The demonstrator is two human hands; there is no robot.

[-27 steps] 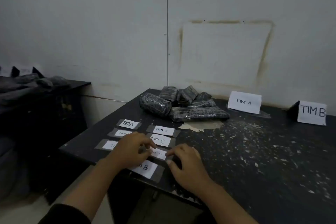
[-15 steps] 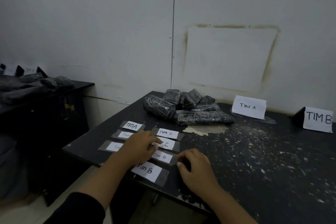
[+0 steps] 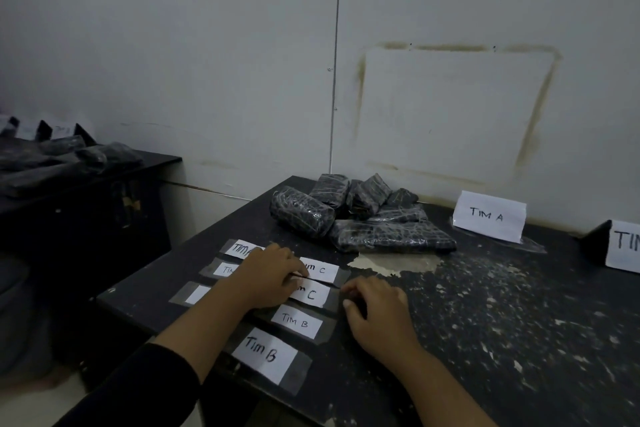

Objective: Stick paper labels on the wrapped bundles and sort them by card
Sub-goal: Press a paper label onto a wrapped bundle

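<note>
Both hands have shifted one strip up, off the upper TIM B label (image 3: 298, 321) onto the lower TIM C label (image 3: 310, 295), by the near left corner of the table (image 3: 519, 322). Left hand (image 3: 273, 274) lies across the strip's left half, fingers roughly straight, pinning it. Right hand (image 3: 377, 312) has its fingers curled at the strip's right tape tab; can't tell whether it has the tab pinched or is only picking at it. Strip looks flat, not lifted yet.

Wrapped bundles (image 3: 356, 218) are piled at the far left corner, no labels on them that I can see. TIM A card (image 3: 488, 217) stands just right of them on the far edge, TIM B card (image 3: 623, 246) further right, cut off.

Peel advice: nail under the tab corner, pull low and slow toward the left, keep the neighbouring strips pinned, and don't let the tape fold onto itself.
</note>
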